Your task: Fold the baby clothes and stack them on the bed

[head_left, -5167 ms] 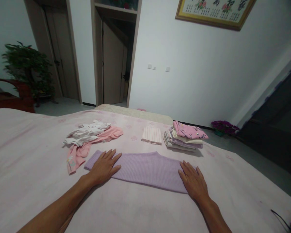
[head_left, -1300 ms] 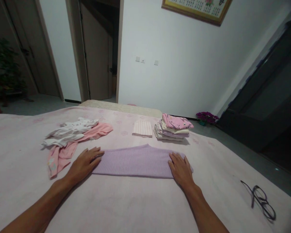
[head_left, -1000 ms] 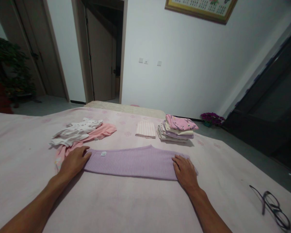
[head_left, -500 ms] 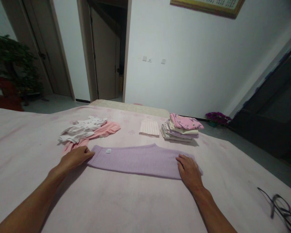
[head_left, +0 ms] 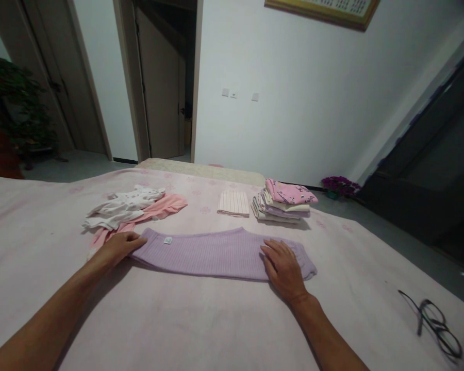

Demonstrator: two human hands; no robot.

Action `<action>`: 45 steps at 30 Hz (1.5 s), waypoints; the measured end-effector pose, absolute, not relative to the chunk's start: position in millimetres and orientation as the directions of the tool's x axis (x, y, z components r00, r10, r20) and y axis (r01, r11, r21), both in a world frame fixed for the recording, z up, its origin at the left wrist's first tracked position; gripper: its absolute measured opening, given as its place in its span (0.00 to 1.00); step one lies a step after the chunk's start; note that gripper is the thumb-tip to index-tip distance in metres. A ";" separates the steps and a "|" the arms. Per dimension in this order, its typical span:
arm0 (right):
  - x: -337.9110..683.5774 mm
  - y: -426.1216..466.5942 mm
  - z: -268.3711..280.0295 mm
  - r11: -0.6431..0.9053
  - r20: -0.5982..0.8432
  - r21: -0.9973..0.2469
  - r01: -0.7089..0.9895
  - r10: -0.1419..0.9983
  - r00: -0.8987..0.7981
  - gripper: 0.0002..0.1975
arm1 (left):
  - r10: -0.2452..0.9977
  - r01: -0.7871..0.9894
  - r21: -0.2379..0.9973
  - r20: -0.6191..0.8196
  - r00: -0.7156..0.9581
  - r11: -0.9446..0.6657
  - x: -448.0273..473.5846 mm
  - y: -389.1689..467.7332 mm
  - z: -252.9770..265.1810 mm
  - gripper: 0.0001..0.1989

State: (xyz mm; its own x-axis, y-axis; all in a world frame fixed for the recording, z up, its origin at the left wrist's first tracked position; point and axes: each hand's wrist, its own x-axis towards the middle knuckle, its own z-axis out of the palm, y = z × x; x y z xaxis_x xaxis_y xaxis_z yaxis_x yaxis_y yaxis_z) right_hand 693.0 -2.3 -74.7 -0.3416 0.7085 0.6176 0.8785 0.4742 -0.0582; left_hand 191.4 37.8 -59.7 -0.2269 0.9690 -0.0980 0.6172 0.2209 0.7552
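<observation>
Lavender ribbed trousers (head_left: 209,255), folded lengthwise on pink sheet (head_left: 201,324): left hand (head_left: 121,246) with grip pinching one end, right hand (head_left: 284,265) laid flat, fingers spread, seemingly to steady the cloth.

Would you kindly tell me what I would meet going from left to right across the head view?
Leafy green plant, bare left hand, small white label on the lilac ribbed garment, folded pale striped cloth, bare right hand, bright purple flowers, black-framed eyeglasses.
</observation>
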 end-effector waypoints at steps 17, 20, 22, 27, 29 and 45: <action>566.5 -23.5 -25.1 -0.069 -0.055 -0.997 -0.032 0.949 -0.311 0.27 | 0.993 0.163 0.986 -0.062 0.101 0.045 352.7 3.5 13.7 0.27; 554.4 -20.9 -14.7 -0.144 -0.062 -0.966 -0.215 0.936 -0.348 0.31 | 0.986 0.163 0.987 -0.023 0.168 -0.004 386.2 1.5 0.1 0.26; 553.8 -19.2 -11.1 -0.173 -0.088 -0.960 -0.220 0.933 -0.349 0.30 | 0.976 0.173 0.983 0.021 0.216 -0.059 400.7 -1.5 -10.6 0.26; 561.6 -14.9 -20.1 -0.165 -0.141 -0.979 -0.119 0.971 -0.191 0.30 | 0.942 0.116 0.991 0.028 0.335 -0.071 411.0 -7.7 -25.2 0.28; 568.3 -11.9 -23.5 -0.149 -0.135 -0.982 -0.114 0.983 -0.121 0.28 | 0.962 0.126 0.991 0.006 0.274 -0.042 405.5 -6.8 -24.0 0.28; 708.2 8.0 13.2 -0.064 -0.017 -0.981 0.185 0.969 0.246 0.19 | 0.902 0.589 0.686 0.365 0.230 -0.428 388.3 0.8 -54.8 0.18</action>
State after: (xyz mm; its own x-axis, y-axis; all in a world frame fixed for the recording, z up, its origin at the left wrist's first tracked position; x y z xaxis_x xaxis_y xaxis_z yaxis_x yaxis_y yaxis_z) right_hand 708.2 8.0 13.2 0.2463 0.9690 -0.0172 0.1852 -0.0645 -0.9806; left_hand 388.3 0.8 -54.8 0.2302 0.9022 0.3648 0.5892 -0.4275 0.6856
